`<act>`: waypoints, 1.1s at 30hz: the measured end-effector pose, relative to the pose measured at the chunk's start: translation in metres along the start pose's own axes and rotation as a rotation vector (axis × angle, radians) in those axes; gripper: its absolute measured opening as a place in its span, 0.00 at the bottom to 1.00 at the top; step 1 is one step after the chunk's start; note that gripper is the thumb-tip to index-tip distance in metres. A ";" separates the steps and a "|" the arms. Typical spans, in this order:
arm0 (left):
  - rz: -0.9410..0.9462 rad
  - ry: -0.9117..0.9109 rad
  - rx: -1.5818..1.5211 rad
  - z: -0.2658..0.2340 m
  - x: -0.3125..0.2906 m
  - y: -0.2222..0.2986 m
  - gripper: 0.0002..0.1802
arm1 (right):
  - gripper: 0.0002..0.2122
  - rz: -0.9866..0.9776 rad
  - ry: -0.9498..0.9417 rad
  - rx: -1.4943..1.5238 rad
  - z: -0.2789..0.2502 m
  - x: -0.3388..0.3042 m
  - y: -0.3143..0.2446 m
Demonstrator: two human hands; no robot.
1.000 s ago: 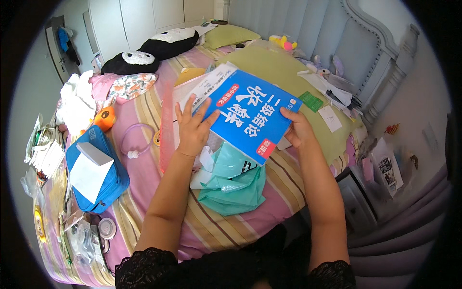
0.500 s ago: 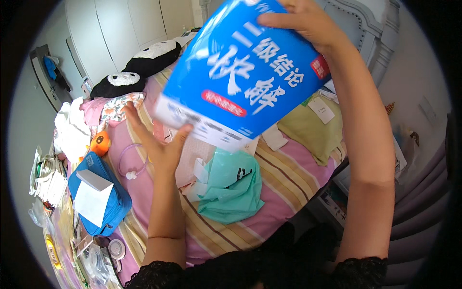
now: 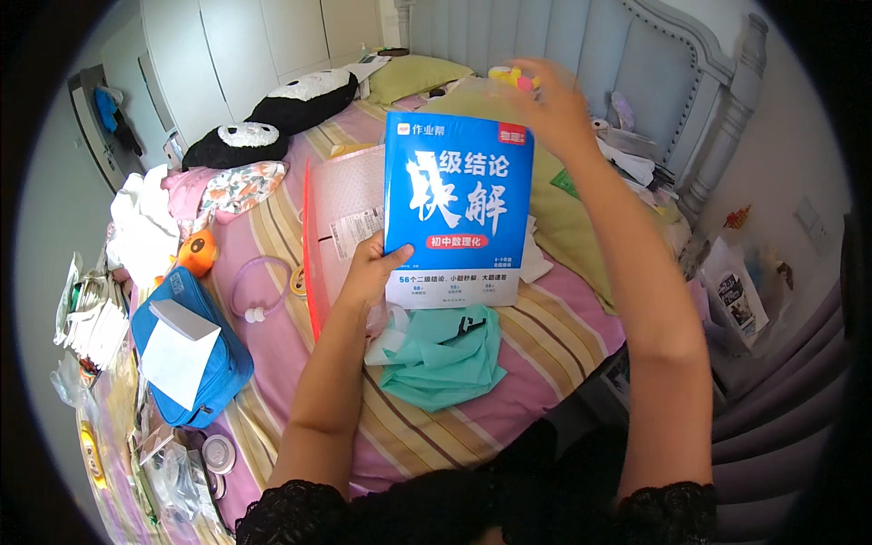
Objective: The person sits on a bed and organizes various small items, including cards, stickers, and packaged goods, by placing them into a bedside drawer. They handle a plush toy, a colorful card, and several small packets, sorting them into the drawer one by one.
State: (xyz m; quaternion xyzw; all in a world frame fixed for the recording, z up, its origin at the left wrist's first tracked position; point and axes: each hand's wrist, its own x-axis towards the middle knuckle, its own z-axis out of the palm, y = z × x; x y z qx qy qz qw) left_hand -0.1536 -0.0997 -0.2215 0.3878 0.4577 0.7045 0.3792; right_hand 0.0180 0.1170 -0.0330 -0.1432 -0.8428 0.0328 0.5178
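Note:
A blue paperback book (image 3: 459, 195) with white lettering and a white lower band stands upright before me, its cover facing me. My left hand (image 3: 371, 271) grips its lower left edge, thumb on the cover and other fingers hidden behind. Raised above the book's upper right corner is my right hand (image 3: 554, 104), off the cover, its blurred fingers apart with nothing visible in them. Behind the book lies a padded mailer (image 3: 350, 195) with a red edge. A crumpled mint-green bag (image 3: 445, 363) lies on the bed just below the book.
On the striped bed (image 3: 563, 318) at left are a blue zip case (image 3: 232, 350) with white paper on it, a purple ring (image 3: 238, 289) and an orange toy (image 3: 198, 252). Black-and-white plush cushions (image 3: 241, 141) lie farther back. A grey headboard (image 3: 554, 36) rises behind.
The book has come down from a raised, tilted position to upright. My left hand, which was open beside it, now grips its lower left edge; my right hand has let go of the top.

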 end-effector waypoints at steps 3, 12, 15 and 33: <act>0.006 0.054 -0.057 -0.015 0.001 -0.012 0.17 | 0.31 0.495 0.063 0.165 0.022 -0.063 0.028; -0.025 0.045 -0.118 -0.010 -0.002 -0.007 0.15 | 0.23 1.151 -0.311 1.042 0.052 -0.187 0.008; -0.005 0.071 -0.121 -0.009 -0.003 -0.008 0.15 | 0.14 1.102 -0.313 1.070 0.058 -0.191 0.012; 0.076 0.180 -0.206 -0.017 -0.007 0.022 0.19 | 0.13 0.938 -0.339 1.341 0.048 -0.148 -0.019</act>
